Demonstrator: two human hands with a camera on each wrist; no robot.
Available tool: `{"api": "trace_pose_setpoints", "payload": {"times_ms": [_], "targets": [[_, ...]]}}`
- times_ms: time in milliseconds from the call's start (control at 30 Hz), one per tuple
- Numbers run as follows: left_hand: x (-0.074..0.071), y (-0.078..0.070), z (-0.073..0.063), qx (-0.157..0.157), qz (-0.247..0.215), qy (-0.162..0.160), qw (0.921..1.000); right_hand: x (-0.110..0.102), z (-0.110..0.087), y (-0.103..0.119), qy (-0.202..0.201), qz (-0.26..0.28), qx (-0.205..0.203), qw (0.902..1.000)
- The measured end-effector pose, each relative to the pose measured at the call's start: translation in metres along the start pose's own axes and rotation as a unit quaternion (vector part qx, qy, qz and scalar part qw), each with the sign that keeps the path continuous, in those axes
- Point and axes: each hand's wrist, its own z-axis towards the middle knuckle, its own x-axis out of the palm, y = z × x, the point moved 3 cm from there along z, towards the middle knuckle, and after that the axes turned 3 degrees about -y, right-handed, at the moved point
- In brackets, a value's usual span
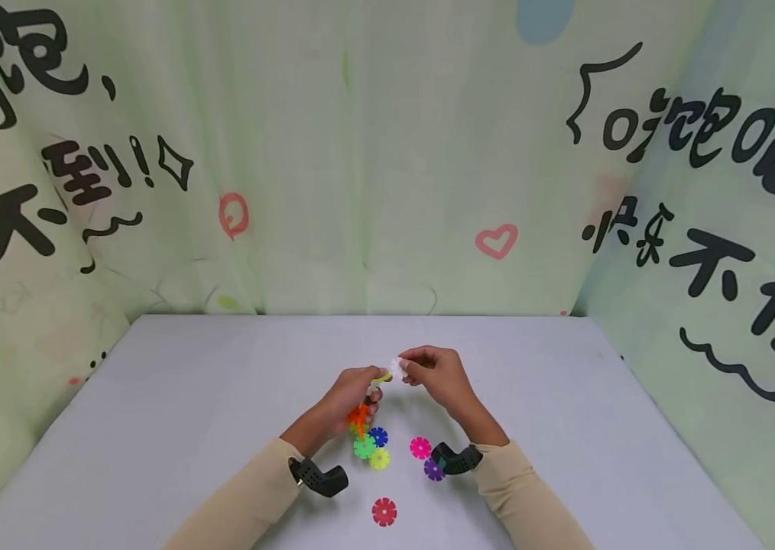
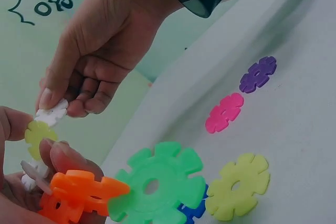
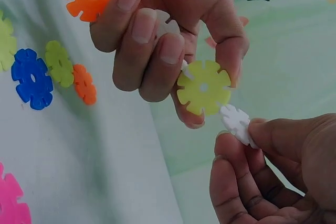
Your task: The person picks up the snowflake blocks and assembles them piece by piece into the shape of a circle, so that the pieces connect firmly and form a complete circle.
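Note:
My left hand (image 1: 353,393) grips a chain of slotted plastic snowflake discs. In it are a yellow disc (image 3: 197,98), a whitish disc (image 3: 164,24) partly covered by the fingers, and orange discs (image 2: 79,182). A large green disc (image 2: 170,163) joins the orange end and hangs below the hand. Between thumb and fingertips, my right hand (image 1: 442,374) pinches a white snowflake disc (image 3: 234,121). Its edge meets the yellow disc's rim; whether the slots interlock I cannot tell. Both hands are raised above the table.
On the white table (image 1: 222,397) lie loose discs: blue (image 3: 32,93), yellow (image 2: 247,171), pink (image 2: 218,119), purple (image 2: 260,72) and red (image 1: 384,502). Yellow-green (image 3: 59,59) and orange (image 3: 85,88) ones lie near the blue. A printed curtain (image 1: 415,153) stands behind the table.

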Motion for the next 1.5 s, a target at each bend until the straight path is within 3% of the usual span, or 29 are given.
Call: {"api": "trace_pose_setpoints", "payload": {"times_ms": [233,367,533,667,967,1167,1267,1367,1500], "targets": [[-0.001,0.003,-0.001,0.013,-0.013,-0.025,0.9995,0.006,-0.003,-0.009,0.052,0.02,0.028,0.998],[-0.004,0.004,-0.004,0.016,-0.017,-0.027,0.9994,0.012,-0.007,-0.009,0.085,0.012,-0.001,0.9963],[-0.005,0.001,-0.006,0.02,-0.009,-0.02,0.9996,0.017,-0.009,-0.004,0.079,0.001,-0.04,0.9961],[-0.002,-0.003,-0.007,0.026,0.001,-0.016,0.9995,0.017,-0.01,-0.003,0.071,0.004,-0.047,0.9963],[-0.002,-0.004,-0.005,0.036,0.018,-0.014,0.9991,0.012,-0.007,0.002,0.12,0.001,-0.071,0.9902],[-0.006,-0.012,0.0,0.032,-0.004,-0.038,0.9988,0.003,0.0,0.007,0.133,-0.026,-0.033,0.9902],[-0.01,-0.015,0.002,0.019,-0.029,-0.065,0.9973,-0.001,-0.001,0.0,0.163,-0.059,0.01,0.9847],[-0.015,-0.015,0.003,0.008,-0.054,-0.09,0.9945,0.0,-0.006,-0.011,0.2,-0.109,0.027,0.9733],[-0.019,-0.014,0.002,0.0,-0.083,-0.099,0.9916,0.013,-0.016,-0.02,0.251,-0.151,0.001,0.9561]]}}
